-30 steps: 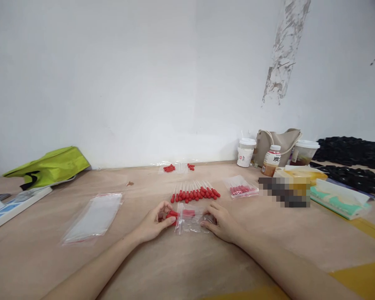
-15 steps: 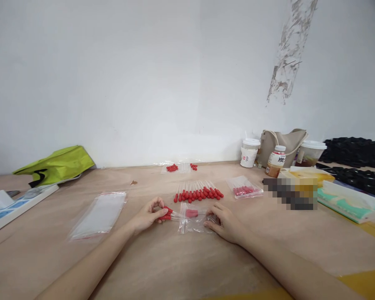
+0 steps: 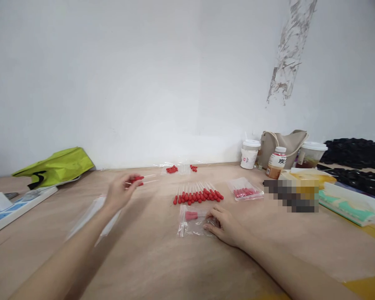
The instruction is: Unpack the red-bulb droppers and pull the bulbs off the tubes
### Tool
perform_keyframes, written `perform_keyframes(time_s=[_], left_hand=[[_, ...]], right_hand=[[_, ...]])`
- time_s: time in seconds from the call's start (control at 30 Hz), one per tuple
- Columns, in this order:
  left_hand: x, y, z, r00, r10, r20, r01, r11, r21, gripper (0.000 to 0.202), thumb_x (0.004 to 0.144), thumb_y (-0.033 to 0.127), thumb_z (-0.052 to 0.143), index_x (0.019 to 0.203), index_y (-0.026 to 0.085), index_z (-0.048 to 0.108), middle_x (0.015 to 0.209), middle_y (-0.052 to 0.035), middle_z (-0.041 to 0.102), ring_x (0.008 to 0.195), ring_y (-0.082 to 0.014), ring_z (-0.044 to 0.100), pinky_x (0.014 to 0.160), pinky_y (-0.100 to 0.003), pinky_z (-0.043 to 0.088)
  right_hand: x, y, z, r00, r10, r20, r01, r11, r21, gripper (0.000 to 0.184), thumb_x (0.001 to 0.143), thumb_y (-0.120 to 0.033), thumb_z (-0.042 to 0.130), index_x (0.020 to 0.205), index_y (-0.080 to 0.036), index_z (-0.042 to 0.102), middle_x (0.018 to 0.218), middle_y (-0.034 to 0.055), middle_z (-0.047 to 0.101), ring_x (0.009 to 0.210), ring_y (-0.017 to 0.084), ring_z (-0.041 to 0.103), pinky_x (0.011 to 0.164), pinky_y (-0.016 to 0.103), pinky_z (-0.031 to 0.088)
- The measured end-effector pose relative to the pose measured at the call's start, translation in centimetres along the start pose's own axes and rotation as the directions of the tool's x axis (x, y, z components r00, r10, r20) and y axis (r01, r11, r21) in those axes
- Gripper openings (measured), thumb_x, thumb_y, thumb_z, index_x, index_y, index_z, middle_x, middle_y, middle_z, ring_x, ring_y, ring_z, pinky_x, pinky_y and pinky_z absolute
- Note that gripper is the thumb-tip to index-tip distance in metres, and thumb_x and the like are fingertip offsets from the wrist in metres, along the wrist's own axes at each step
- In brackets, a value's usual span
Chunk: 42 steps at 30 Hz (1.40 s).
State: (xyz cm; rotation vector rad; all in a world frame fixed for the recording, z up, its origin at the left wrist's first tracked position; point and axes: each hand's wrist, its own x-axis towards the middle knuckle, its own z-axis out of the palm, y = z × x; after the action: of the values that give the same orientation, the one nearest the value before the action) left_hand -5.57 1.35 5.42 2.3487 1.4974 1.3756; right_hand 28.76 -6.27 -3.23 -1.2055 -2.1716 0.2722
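My left hand (image 3: 118,195) is raised above the left part of the table, pinching a few glass droppers (image 3: 138,178) by their red rubber bulbs, thin tubes pointing right. My right hand (image 3: 225,226) has its fingers curled on the right end of a clear zip bag (image 3: 193,229). Inside that bag lies at least one dropper with a red bulb (image 3: 191,215). A row of droppers (image 3: 198,194) lies just beyond the bag, bulbs facing me. Farther right rests another bag of droppers (image 3: 245,190).
Flat zip bags (image 3: 108,225) lie under my left forearm. Loose red bulbs (image 3: 172,169) on clear plastic sit near the wall. At left are a power strip (image 3: 25,208) and a green bag (image 3: 54,166). Cups (image 3: 250,154), a bottle (image 3: 275,162) and a tissue pack (image 3: 350,202) stand right.
My left hand has moved left and up, away from the zip bag's opening, with droppers still in its fingers. My right hand stays at the bag.
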Motion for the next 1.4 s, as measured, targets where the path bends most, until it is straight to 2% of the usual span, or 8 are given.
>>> perform_keyframes(time_s=[0.17, 0.27, 0.33, 0.57, 0.73, 1.1, 1.3, 1.4], left_hand=[[-1.1, 0.5, 7.3, 0.956, 0.253, 0.146, -0.275, 0.949, 0.155, 0.02, 0.082, 0.023, 0.045, 0.094, 0.019, 0.06, 0.082, -0.0054, 0.06, 0.078, -0.0171, 0.057, 0.072, -0.03, 0.045], [-1.6, 1.0, 9.4, 0.856, 0.415, 0.307, -0.49, 0.841, 0.229, 0.024, 0.084, 0.015, 0.038, 0.096, 0.02, 0.059, 0.084, -0.0056, 0.059, 0.078, -0.0154, 0.055, 0.071, -0.027, 0.044], [-1.6, 1.3, 9.8, 0.833, 0.429, 0.348, -0.518, 0.825, 0.223, 0.024, 0.086, 0.016, 0.038, 0.095, 0.021, 0.059, 0.086, -0.0051, 0.058, 0.078, -0.015, 0.054, 0.071, -0.025, 0.044], [-2.0, 2.1, 9.4, 0.892, 0.245, 0.381, -0.258, 0.966, -0.017, 0.026, 0.087, 0.034, 0.039, 0.105, 0.023, 0.055, 0.101, -0.0052, 0.054, 0.09, -0.017, 0.054, 0.082, -0.029, 0.043], [-2.8, 2.3, 9.1, 0.946, 0.081, 0.313, -0.054, 0.994, -0.094, 0.044, 0.077, 0.046, 0.051, 0.113, 0.021, 0.048, 0.107, -0.0061, 0.047, 0.075, -0.0145, 0.054, 0.069, -0.028, 0.047], [-3.3, 1.8, 9.0, 0.938, -0.073, 0.339, 0.119, 0.986, -0.117, 0.062, 0.065, 0.051, 0.063, 0.115, 0.019, 0.045, 0.105, -0.0073, 0.049, 0.075, -0.017, 0.052, 0.068, -0.032, 0.047], [-4.6, 2.1, 8.8, 0.974, -0.139, 0.177, 0.158, 0.983, -0.098, 0.04, 0.075, 0.048, 0.052, 0.101, 0.018, 0.052, 0.094, -0.0049, 0.049, 0.07, -0.0143, 0.051, 0.065, -0.029, 0.046], [-6.1, 3.0, 8.1, 0.985, -0.068, 0.16, 0.075, 0.996, -0.041, 0.026, 0.078, 0.044, 0.049, 0.082, 0.019, 0.058, 0.08, -0.0024, 0.05, 0.067, -0.0145, 0.05, 0.06, -0.026, 0.042]], right_hand=[[0.0, -0.2, -0.2, 1.0, -0.01, 0.008, 0.01, 1.0, 0.013, 0.011, 0.076, -0.026, 0.056, 0.084, -0.019, 0.053, 0.083, 0.0016, 0.051, 0.068, 0.012, 0.049, 0.062, 0.024, 0.038], [0.0, -0.2, -0.2, 1.0, -0.012, 0.013, 0.012, 1.0, 0.009, 0.012, 0.076, -0.027, 0.056, 0.083, -0.018, 0.053, 0.082, 0.0016, 0.051, 0.067, 0.012, 0.048, 0.06, 0.023, 0.038], [0.0, -0.1, -0.2, 1.0, -0.018, 0.011, 0.018, 1.0, 0.008, 0.012, 0.076, -0.028, 0.056, 0.083, -0.018, 0.053, 0.082, 0.0018, 0.051, 0.067, 0.012, 0.048, 0.06, 0.023, 0.038], [0.0, -0.1, -0.2, 0.999, -0.022, 0.024, 0.022, 1.0, 0.001, 0.012, 0.077, -0.029, 0.055, 0.084, -0.019, 0.053, 0.083, 0.0024, 0.051, 0.069, 0.013, 0.049, 0.061, 0.024, 0.038], [0.1, -0.2, -0.3, 0.999, -0.017, 0.029, 0.017, 1.0, -0.001, 0.012, 0.077, -0.029, 0.055, 0.083, -0.019, 0.053, 0.084, 0.0024, 0.052, 0.07, 0.013, 0.049, 0.063, 0.025, 0.039], [0.4, -0.1, -0.7, 0.997, -0.052, 0.055, 0.052, 0.999, 0.007, 0.014, 0.076, -0.029, 0.056, 0.085, -0.018, 0.055, 0.085, 0.0033, 0.053, 0.071, 0.013, 0.05, 0.064, 0.025, 0.04], [0.5, 0.2, -0.7, 0.996, -0.061, 0.059, 0.059, 0.998, 0.024, 0.015, 0.076, -0.03, 0.056, 0.084, -0.018, 0.057, 0.083, 0.0029, 0.052, 0.069, 0.012, 0.05, 0.062, 0.024, 0.04], [0.7, 0.3, -0.7, 0.994, -0.085, 0.07, 0.08, 0.995, 0.061, 0.015, 0.075, -0.03, 0.057, 0.084, -0.018, 0.058, 0.082, 0.0027, 0.052, 0.069, 0.012, 0.05, 0.062, 0.023, 0.04]])
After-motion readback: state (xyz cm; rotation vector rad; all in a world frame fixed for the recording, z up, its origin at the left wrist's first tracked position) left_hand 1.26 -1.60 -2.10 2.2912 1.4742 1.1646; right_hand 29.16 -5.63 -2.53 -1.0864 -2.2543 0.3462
